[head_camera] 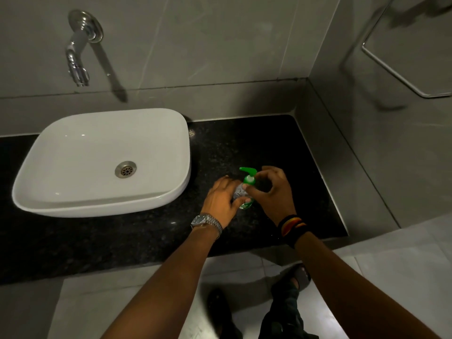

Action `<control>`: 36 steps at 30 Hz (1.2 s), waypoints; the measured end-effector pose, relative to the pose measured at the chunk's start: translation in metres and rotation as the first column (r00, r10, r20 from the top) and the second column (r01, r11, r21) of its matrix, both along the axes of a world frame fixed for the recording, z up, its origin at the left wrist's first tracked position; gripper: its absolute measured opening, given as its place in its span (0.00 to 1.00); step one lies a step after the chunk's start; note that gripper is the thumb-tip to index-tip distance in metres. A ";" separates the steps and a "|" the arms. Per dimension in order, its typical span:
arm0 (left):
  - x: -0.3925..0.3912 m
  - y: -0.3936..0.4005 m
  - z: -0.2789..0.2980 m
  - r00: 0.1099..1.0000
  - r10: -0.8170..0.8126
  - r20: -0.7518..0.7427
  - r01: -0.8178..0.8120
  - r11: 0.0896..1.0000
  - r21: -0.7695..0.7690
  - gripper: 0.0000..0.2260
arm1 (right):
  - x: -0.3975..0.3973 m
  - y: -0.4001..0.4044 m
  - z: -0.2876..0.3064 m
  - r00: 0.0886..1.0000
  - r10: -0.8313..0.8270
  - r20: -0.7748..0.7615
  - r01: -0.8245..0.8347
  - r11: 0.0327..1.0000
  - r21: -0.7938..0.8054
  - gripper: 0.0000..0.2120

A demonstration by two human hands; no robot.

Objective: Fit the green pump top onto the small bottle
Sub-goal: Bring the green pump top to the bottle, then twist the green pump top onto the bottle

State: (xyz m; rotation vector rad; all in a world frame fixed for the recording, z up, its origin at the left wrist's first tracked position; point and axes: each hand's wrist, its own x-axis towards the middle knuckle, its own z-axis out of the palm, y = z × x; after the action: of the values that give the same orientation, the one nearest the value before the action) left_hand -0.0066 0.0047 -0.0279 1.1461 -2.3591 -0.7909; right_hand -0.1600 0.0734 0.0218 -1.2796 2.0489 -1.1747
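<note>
A small clear bottle (pixel 241 195) with a green label stands on the black granite counter (pixel 146 236), just right of the basin. My left hand (pixel 221 200) is wrapped around the bottle's body and hides most of it. The green pump top (pixel 249 176) sits at the bottle's neck, its nozzle pointing up and to the left. My right hand (pixel 271 192) pinches the green collar of the pump top with thumb and fingers. Whether the collar is seated on the neck cannot be told.
A white countertop basin (pixel 49 192) with a metal drain stands to the left. A chrome wall tap (pixel 77 62) juts out above it. Grey tiled walls close the counter at the back and right. The counter's front edge runs under my forearms.
</note>
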 end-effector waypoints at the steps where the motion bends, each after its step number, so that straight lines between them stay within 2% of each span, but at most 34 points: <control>1: 0.000 0.000 0.000 1.000 -0.003 -0.002 0.003 1.000 -0.001 0.24 | 0.000 0.000 -0.002 1.000 0.002 -0.025 -0.002 1.000 0.012 0.16; 5: 0.000 -0.001 -0.001 1.000 -0.005 0.000 0.005 1.000 -0.017 0.25 | 0.000 -0.001 -0.002 0.996 0.056 -0.070 -0.050 0.996 0.078 0.22; 8: 0.000 -0.001 -0.002 1.000 -0.003 0.004 0.003 1.000 -0.015 0.25 | -0.002 -0.003 0.001 0.989 0.104 -0.102 -0.098 0.993 0.064 0.19; 10: 0.001 -0.002 -0.003 1.000 -0.004 0.018 0.004 1.000 -0.015 0.26 | -0.003 -0.005 0.002 0.979 0.088 -0.183 -0.073 0.994 0.084 0.18; 14: 0.001 -0.002 -0.003 1.000 -0.007 0.007 0.007 0.999 -0.031 0.24 | 0.001 -0.009 0.005 0.939 0.018 -0.343 0.025 0.992 0.120 0.21; 19: 0.002 -0.003 -0.002 1.000 -0.010 0.006 0.011 0.999 -0.043 0.25 | 0.001 -0.008 0.007 0.947 0.125 -0.295 -0.094 0.989 0.116 0.15; 22: 0.002 -0.003 -0.002 1.000 -0.009 0.011 0.009 0.999 -0.041 0.27 | -0.001 -0.012 0.018 0.892 0.226 -0.392 -0.171 0.970 0.171 0.12; 24: 0.002 -0.004 -0.003 1.000 -0.010 0.022 0.011 0.998 -0.066 0.29 | 0.000 -0.016 0.026 0.822 0.278 -0.496 -0.182 0.955 0.234 0.11; 27: 0.002 -0.006 -0.003 0.999 -0.014 0.034 0.018 0.993 -0.120 0.29 | 0.002 -0.019 0.024 0.789 0.227 -0.571 -0.075 0.958 0.277 0.16; 29: 0.003 -0.007 -0.004 0.998 -0.021 0.064 0.031 0.987 -0.158 0.25 | 0.004 -0.017 0.019 0.820 0.151 -0.552 0.007 0.962 0.274 0.22; 32: 0.003 -0.008 -0.005 0.997 -0.019 0.080 0.034 0.980 -0.195 0.21 | 0.004 -0.010 0.011 0.923 0.144 -0.358 -0.064 0.972 0.226 0.28; 34: 0.003 -0.009 -0.004 0.996 -0.013 0.087 0.031 0.978 -0.207 0.21 | 0.001 -0.006 0.009 0.953 0.172 -0.250 -0.134 0.978 0.162 0.25; 36: 0.003 -0.009 -0.004 0.995 -0.002 0.105 0.025 0.974 -0.225 0.21 | 0.000 -0.004 0.006 0.948 0.145 -0.283 -0.114 0.986 0.125 0.18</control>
State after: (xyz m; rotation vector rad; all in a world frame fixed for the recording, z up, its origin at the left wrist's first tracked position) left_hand -0.0031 -0.0043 -0.0321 1.0990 -2.4682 -0.4608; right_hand -0.1605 0.0690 0.0279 -1.5859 2.1580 -0.8452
